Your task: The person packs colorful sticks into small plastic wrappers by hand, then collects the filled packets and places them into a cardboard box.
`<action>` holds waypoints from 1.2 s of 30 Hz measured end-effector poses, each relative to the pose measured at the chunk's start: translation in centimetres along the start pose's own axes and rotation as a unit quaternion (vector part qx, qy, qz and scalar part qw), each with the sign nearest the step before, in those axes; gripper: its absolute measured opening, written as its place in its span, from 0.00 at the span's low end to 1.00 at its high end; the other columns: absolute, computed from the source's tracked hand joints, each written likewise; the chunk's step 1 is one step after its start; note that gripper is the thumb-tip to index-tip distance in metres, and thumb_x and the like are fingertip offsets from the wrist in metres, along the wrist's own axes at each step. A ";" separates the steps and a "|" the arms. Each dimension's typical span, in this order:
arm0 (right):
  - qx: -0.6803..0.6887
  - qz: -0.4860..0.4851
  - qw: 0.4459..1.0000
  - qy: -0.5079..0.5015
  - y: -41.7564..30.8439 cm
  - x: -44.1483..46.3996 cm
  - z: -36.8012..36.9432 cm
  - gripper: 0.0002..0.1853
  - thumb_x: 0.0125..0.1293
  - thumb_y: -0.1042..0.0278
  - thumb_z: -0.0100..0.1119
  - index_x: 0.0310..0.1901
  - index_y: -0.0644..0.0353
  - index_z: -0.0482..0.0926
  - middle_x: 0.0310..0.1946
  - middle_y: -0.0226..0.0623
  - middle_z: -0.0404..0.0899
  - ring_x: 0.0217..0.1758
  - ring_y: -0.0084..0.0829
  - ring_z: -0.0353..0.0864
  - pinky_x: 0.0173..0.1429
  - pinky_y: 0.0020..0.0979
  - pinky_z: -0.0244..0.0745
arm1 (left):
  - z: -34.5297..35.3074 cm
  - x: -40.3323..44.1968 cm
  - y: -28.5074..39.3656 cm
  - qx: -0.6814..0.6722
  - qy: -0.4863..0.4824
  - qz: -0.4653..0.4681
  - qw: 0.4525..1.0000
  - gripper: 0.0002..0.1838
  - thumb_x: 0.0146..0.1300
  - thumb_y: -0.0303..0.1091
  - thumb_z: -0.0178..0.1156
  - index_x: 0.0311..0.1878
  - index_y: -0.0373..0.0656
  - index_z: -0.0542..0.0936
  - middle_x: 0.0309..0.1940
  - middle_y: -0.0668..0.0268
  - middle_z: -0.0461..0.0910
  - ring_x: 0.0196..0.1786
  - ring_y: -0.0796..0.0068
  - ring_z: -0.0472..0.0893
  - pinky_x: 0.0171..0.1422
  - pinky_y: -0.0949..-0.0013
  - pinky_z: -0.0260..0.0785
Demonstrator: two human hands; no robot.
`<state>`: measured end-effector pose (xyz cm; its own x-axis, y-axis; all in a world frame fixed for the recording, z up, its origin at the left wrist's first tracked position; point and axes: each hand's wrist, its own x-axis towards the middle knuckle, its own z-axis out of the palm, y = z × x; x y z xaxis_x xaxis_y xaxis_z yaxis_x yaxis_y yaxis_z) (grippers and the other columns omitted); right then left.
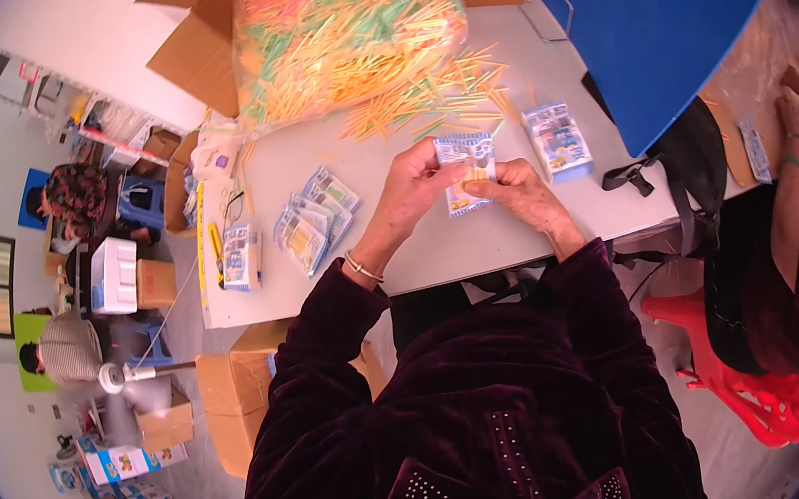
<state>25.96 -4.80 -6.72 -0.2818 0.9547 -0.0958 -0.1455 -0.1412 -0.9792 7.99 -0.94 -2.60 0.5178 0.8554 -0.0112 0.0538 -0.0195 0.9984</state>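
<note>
Both hands hold one small blue-and-white printed packet (464,148) above the table edge. My left hand (409,188) pinches its left side, with the thumb across the front. My right hand (526,194) grips the lower right side, fingers curled in. Something pale yellow shows at the packet's middle, between the thumbs. To the right lies a stack of similar packets (559,142). On the left, several packets (315,222) lie fanned out, and another small stack (240,260) sits near the table's left edge. Thin coloured sticks (439,93) are strewn just beyond my hands.
A clear bag of coloured sticks (350,29) fills an open cardboard box (198,59) at the back. A yellow cutter (216,241) and scissors (234,204) lie at left. At right are a blue panel (651,14), a black bag (686,161), a red stool (752,400) and a co-worker's hand (792,119).
</note>
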 end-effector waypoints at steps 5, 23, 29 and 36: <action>-0.045 0.021 0.995 -0.092 -0.8 -0.2 1.7 0.13 0.62 0.64 0.59 0.41 0.65 0.82 0.29 0.31 0.82 0.32 0.15 0.75 0.39 0.21 0.71 | -0.7 -2.2 0.5 0.069 0.042 0.030 0.996 0.19 0.58 0.27 0.62 0.52 0.37 0.71 0.41 0.67 0.78 0.42 0.82 0.76 0.46 0.76 0.70; -0.671 -0.105 0.610 0.407 1.3 1.1 -6.1 0.19 0.59 0.55 0.59 0.40 0.64 0.75 0.42 0.43 0.76 0.46 0.46 0.72 0.45 0.45 0.70 | -14.6 -14.0 -5.3 0.599 0.339 0.054 0.723 0.22 0.52 0.31 0.63 0.51 0.39 0.73 0.55 0.50 0.68 0.56 0.49 0.68 0.61 0.57 0.59; -0.594 -0.206 0.668 0.398 2.3 1.8 -7.8 0.09 0.57 0.66 0.58 0.33 0.64 0.76 0.34 0.45 0.76 0.40 0.47 0.72 0.45 0.43 0.67 | -9.5 -10.4 -1.0 0.624 0.343 0.086 0.697 0.19 0.50 0.31 0.65 0.47 0.43 0.76 0.57 0.54 0.67 0.58 0.50 0.65 0.62 0.54 0.56; -0.605 -0.284 0.587 0.457 -0.4 0.8 -5.4 0.06 0.57 0.71 0.58 0.34 0.63 0.76 0.42 0.41 0.76 0.40 0.44 0.73 0.46 0.39 0.65 | -2.2 -2.4 0.8 0.497 0.208 0.236 0.809 0.19 0.51 0.31 0.66 0.48 0.42 0.75 0.56 0.56 0.69 0.58 0.53 0.67 0.62 0.57 0.58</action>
<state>30.90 -2.54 -7.35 0.1929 0.5770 0.7936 0.9660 0.0301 -0.2567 4.91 -1.87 -1.62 0.3602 0.7279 0.5834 0.7009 -0.6239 0.3456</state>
